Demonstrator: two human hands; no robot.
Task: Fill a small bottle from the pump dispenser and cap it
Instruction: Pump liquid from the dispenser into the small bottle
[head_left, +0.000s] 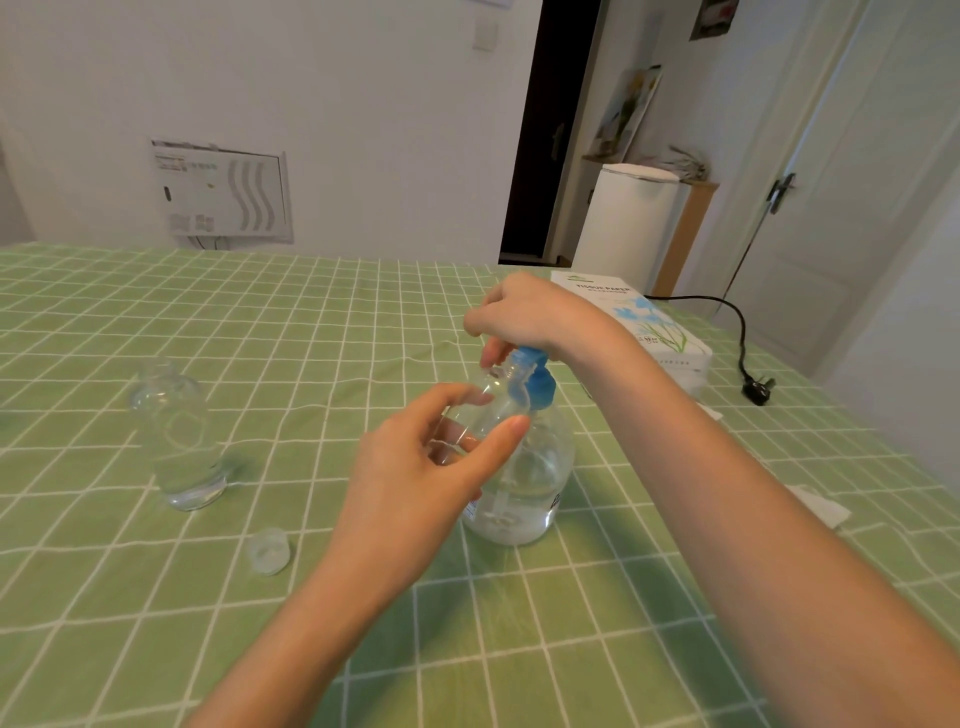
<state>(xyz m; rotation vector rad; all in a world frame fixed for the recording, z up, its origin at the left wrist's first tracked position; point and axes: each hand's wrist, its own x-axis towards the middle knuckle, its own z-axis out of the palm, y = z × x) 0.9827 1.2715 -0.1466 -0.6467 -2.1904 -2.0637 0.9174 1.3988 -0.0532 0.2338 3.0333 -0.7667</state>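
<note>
Two hands: small bottle (485, 408) at pump dispenser (524, 467)

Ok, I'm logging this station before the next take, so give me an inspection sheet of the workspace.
Surface: table under green checked cloth.
Job's things: small bottle held tilted at the blue pump of the dispenser; loose cap on the cloth.
Clutter: second clear bottle, tissue box, crumpled tissue.
Grippers: left hand grips the small bottle; right hand sits on the pump.
Cables: black cord with plug at the right edge.
Surroundings: white wall, doors, white bin.
</note>
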